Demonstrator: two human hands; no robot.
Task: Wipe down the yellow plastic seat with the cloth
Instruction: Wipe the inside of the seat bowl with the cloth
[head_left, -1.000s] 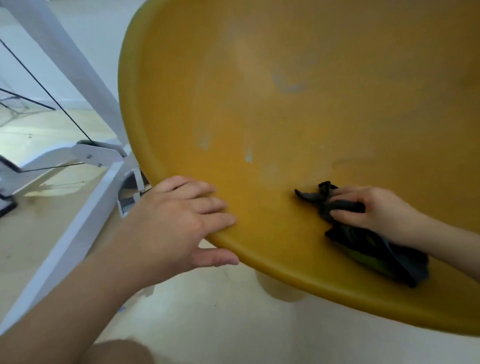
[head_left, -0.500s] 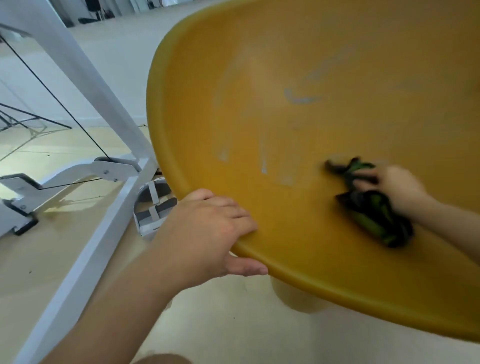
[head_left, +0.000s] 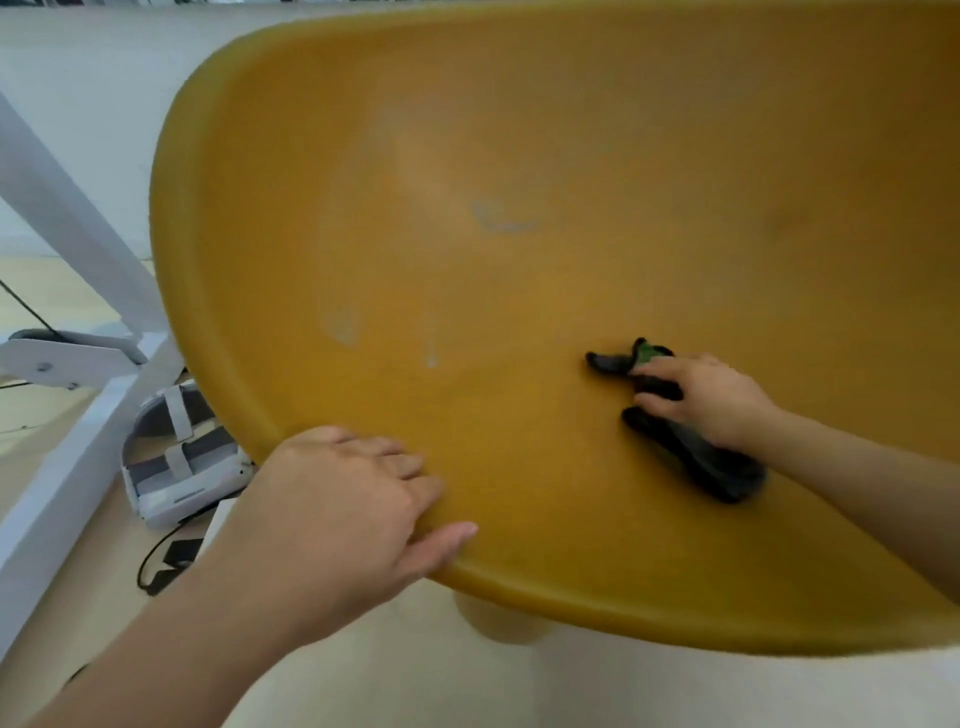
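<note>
The yellow seat (head_left: 571, 260) fills the view, faint pale smears left of centre; the left hand (head_left: 332, 514) clamps its near rim, thumb under; the right hand (head_left: 706, 400) presses a bunched dark cloth (head_left: 696, 457) against the seat's right side; a white headset (head_left: 176, 457) lies on the floor at left; no writing is legible.

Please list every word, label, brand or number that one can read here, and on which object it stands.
None can be read. The yellow seat carries only pale smudges, no letters. The dark cloth and the white headset on the floor show no legible marking.
</note>
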